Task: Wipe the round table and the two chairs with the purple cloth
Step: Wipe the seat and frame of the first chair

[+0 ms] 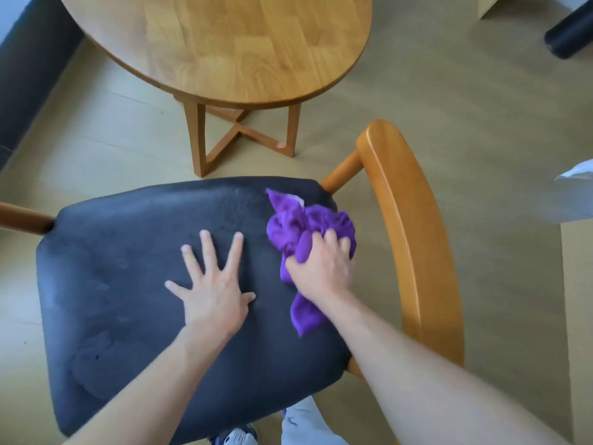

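Pale flooring (449, 101) surrounds the scene. Purple cloth (301, 226), bunched at the dark chair seat's (134, 284) right edge, is clutched by the right hand (324, 268) with curled fingers, evidently for wiping. Left hand (213, 290) lies flat, fingers spread, probably steadying the chair. Beyond stands the round table (224, 43).

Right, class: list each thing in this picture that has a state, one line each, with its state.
purple cloth: bunched, lying on the seat's right side, held.
right hand: fingers curled round the cloth.
left hand: flat, fingers spread, pressing the seat.
chair seat: dark, showing smeared marks.
round table: bare where visible, untouched.
wooden armrest: untouched.
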`<state>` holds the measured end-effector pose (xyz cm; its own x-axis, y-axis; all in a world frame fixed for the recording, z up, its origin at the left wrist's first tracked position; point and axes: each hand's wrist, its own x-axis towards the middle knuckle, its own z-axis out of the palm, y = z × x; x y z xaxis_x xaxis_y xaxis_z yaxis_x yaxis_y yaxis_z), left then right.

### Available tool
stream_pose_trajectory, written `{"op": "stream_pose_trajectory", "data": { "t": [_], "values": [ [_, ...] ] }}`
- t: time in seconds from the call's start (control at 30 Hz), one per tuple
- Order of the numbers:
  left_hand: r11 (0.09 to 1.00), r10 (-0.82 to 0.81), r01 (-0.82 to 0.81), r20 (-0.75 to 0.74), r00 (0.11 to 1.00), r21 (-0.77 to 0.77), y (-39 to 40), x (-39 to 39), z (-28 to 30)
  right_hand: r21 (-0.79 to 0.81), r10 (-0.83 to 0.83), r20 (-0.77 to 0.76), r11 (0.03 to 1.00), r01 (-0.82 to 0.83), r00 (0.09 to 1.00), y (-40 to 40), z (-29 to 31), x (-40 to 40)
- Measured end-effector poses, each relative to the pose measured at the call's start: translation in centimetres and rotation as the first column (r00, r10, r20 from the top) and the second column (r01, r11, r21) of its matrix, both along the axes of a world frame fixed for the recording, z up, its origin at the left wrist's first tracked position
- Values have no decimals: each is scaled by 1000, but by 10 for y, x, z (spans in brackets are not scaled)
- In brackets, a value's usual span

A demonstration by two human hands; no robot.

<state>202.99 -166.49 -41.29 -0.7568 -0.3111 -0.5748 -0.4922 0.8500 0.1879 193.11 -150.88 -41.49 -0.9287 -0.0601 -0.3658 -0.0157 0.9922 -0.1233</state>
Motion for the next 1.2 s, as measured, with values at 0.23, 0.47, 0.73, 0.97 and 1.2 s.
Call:
{"op": "stream_pose_trajectory", "data": {
  "t": [0.23, 0.47, 0.73, 0.97, 1.2],
  "values": [
    [993, -113, 106, 137, 984, 59, 37, 0, 1, -95, -101, -2, 990, 101, 995, 10, 16, -7],
    [994, -104, 108, 146, 984, -18, 41, 0, -14, -140, -67, -11, 988, 65, 998, 5, -2, -33],
    [993, -112, 115, 155, 982, -8, 41, 1, 1, -83, -97, 146, 990, 110, 984, 34, 19, 37],
    [993, -112, 113, 77, 991, -12, 40, 12, -9, -151, -102, 72, 982, 112, 992, 21, 18, 2],
    [987, -159, 160, 22, 987, -34, 35, 32, -10, 48, -222, 391, 974, 221, 893, 50, 29, 96]
  ]
}}
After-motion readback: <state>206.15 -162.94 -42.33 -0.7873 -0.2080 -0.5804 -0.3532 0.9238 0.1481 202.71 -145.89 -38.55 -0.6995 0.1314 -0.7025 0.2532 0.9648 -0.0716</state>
